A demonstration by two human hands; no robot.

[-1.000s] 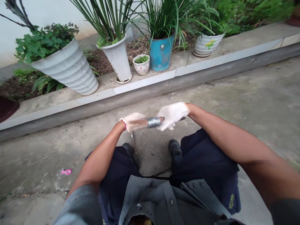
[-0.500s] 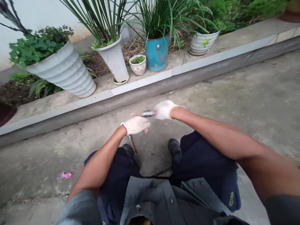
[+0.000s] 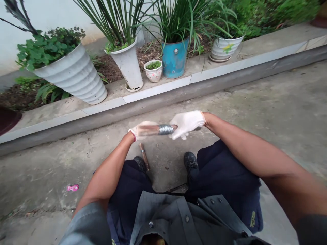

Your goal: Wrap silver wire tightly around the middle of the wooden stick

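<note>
A short wooden stick (image 3: 149,130) with silvery wire (image 3: 166,129) wound round its right part is level between my two gloved hands. My right hand (image 3: 188,123), in a white knit glove, is closed at the stick's right end. Behind the stick's left part lies my left hand (image 3: 141,126), also gloved. Motion smears its fingers, so their grip is unclear. Below, another wooden stick (image 3: 144,157) with a shiny band rests on the concrete by my left shoe (image 3: 140,163).
Potted plants line a low ledge (image 3: 102,106) ahead: a large ribbed white pot (image 3: 74,76), a tall white pot (image 3: 129,64), a small patterned pot (image 3: 153,75) and a blue bucket (image 3: 175,59). A pink object (image 3: 73,188) lies on the ground at left.
The wire-wound stick has come closer and a little lower, now lying across my left hand. My right hand has shifted right and turned. The other stick is now more visible.
</note>
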